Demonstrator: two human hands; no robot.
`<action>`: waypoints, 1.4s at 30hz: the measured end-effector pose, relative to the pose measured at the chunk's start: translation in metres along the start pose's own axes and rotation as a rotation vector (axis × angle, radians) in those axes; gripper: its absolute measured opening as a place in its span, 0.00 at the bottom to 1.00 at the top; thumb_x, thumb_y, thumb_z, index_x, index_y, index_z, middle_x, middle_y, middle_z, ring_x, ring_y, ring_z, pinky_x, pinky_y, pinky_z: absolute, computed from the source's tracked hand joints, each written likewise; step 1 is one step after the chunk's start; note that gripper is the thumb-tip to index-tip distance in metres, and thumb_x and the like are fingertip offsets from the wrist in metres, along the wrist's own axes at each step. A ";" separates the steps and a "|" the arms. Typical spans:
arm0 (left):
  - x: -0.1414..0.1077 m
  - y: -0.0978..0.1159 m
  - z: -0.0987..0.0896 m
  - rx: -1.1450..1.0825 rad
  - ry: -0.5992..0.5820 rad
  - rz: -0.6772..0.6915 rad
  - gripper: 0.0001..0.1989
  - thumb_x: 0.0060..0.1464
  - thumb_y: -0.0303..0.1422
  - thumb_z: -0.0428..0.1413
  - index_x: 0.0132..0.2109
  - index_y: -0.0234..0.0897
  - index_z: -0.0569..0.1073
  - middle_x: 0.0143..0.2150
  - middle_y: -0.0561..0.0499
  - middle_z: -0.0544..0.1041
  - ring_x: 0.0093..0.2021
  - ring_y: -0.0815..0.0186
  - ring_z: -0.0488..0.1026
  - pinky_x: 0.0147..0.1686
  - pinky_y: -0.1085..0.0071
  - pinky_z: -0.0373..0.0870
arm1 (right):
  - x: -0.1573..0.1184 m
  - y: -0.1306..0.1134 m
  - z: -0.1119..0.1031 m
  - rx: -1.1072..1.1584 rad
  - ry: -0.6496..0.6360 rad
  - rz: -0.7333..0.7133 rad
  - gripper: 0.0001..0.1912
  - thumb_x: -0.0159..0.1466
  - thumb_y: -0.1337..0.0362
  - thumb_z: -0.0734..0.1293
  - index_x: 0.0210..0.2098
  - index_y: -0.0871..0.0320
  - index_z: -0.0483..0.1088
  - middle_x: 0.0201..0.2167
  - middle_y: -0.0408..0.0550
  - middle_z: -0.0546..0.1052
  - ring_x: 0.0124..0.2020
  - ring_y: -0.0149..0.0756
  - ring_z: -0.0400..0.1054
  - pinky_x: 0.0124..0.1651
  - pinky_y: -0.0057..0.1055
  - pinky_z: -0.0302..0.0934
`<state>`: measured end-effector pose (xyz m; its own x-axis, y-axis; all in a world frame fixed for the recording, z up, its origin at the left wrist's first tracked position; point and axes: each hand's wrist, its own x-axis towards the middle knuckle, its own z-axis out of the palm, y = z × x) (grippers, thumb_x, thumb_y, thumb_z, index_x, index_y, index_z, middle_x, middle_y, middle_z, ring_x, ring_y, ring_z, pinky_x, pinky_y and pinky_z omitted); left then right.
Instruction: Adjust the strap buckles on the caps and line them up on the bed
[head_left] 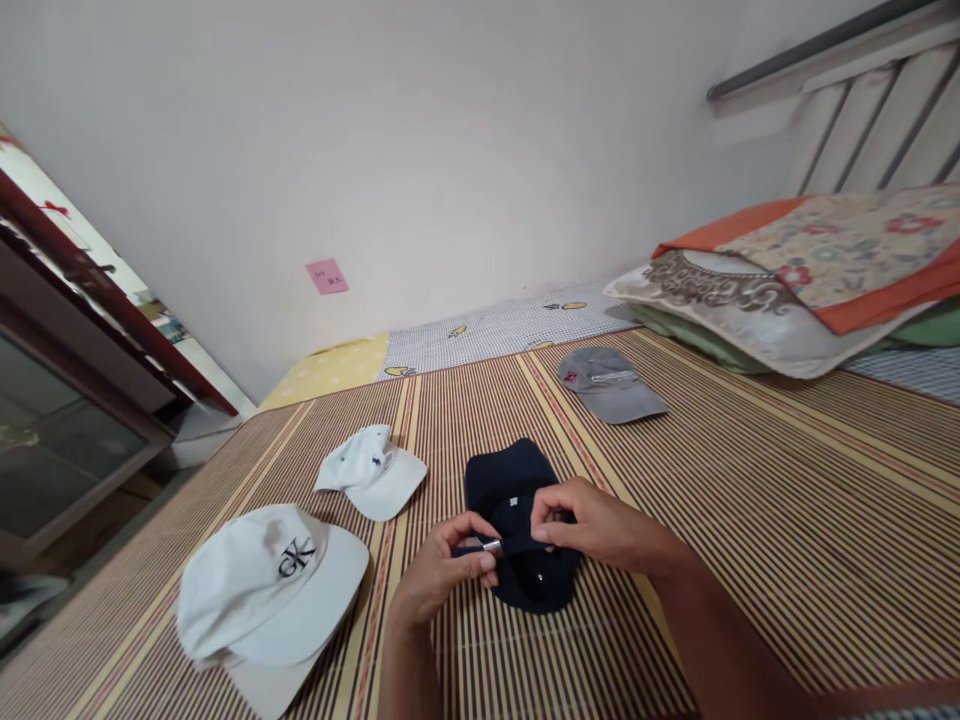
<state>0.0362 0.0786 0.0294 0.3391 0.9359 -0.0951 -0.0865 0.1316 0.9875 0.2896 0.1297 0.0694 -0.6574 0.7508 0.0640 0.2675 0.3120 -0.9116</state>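
Observation:
A dark navy baseball cap (507,470) lies on the striped bamboo mat, its inside facing me and its brim pointing away. Its back strap stretches between my two hands. My left hand (450,565) pinches the strap at a small silver metal buckle (492,546). On the other side, my right hand (581,522) grips the strap between thumb and fingers, partly covering the cap's right edge. To the left of my hands rest a small white cap (375,470) with a dark logo and a larger white cap (262,590) with black letters.
A grey cap (611,385) sits farther back on the bamboo mat (750,520). Pillows (750,290) are stacked at the back right near a slatted headboard (877,120). A pink note (327,276) is stuck on the wall. Past the mat's left side is a glass-panelled cabinet (60,430).

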 end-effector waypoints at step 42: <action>0.002 -0.009 -0.008 0.097 0.093 0.043 0.17 0.54 0.44 0.68 0.36 0.36 0.74 0.19 0.61 0.67 0.17 0.76 0.59 0.21 0.77 0.50 | -0.006 0.029 -0.020 -0.048 0.017 -0.003 0.05 0.60 0.63 0.71 0.33 0.57 0.80 0.30 0.44 0.80 0.33 0.37 0.72 0.37 0.31 0.61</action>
<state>0.0298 0.0820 0.0189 0.2488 0.9667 -0.0593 -0.0062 0.0628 0.9980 0.3151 0.1458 0.0508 -0.6465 0.7594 0.0736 0.2996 0.3413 -0.8909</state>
